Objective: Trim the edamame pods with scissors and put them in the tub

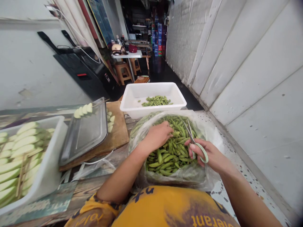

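Note:
A clear plastic bag (214,134) full of green bean pods (169,156) sits right in front of me. My left hand (157,135) reaches into the pile with its fingers curled down among the pods; what they grip is hidden. My right hand (209,155) holds a pair of scissors (195,143) with pale green handles, the blades pointing up and away over the pods. Beyond the bag stands a white tub (132,101) with a small heap of pods (156,101) in it.
To the left, a wooden board (117,134) carries a tilted metal tray (86,132) and a skewer of pale slices (82,110). A white bin (50,164) of skewered sliced vegetables sits at far left. A white wall runs along the right. Stools and a table stand in the corridor behind.

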Demonstrator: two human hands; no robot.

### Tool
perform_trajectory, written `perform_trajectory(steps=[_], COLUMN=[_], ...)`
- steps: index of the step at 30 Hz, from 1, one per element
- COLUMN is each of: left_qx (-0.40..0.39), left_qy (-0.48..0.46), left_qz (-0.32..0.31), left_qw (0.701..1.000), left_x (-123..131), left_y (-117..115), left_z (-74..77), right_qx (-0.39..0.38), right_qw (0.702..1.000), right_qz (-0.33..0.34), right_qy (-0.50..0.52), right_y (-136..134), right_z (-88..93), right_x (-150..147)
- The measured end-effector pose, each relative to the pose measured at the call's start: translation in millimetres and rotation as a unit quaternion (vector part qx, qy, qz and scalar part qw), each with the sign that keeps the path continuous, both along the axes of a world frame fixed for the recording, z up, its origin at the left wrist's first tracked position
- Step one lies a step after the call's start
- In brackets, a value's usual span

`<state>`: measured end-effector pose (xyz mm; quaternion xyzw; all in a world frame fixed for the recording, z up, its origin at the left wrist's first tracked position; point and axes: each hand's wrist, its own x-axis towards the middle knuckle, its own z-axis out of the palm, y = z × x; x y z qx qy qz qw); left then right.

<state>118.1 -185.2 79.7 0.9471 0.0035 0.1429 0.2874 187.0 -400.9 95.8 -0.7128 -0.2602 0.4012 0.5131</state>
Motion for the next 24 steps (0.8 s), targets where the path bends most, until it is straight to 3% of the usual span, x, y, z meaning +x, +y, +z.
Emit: perform_trajectory(steps=[6, 10, 20, 24], left_qx=[-0.140, -0.209, -0.299, -0.356], left_qy=[0.047, 0.080, 0.128, 0.159], left_qz=[-0.074, -0.075, -0.021, -0.028], left_qw=[0.986, 0.972, 0.945, 0.920], left_x=[-3.3, -6.9, -6.8, -5.9], left_y=[0.3, -0.6, -3.9, -4.2], left_z=[23.6, 32.1, 20.2, 17.3], right_qx=[-0.021, -0.028, -0.019, -0.008], right_qw=[1.000, 0.999, 0.999, 0.999], right_qz=[0.010, 0.021, 0.034, 0.034], right_qy=[-0.010, -0.006, -0.002, -0.005], right_y=[1.1, 2.2, 3.5, 4.7], right_z=[0.6, 1.3, 3.7, 1.5], right_x=[-0.6, -0.7, -1.0, -2.6])
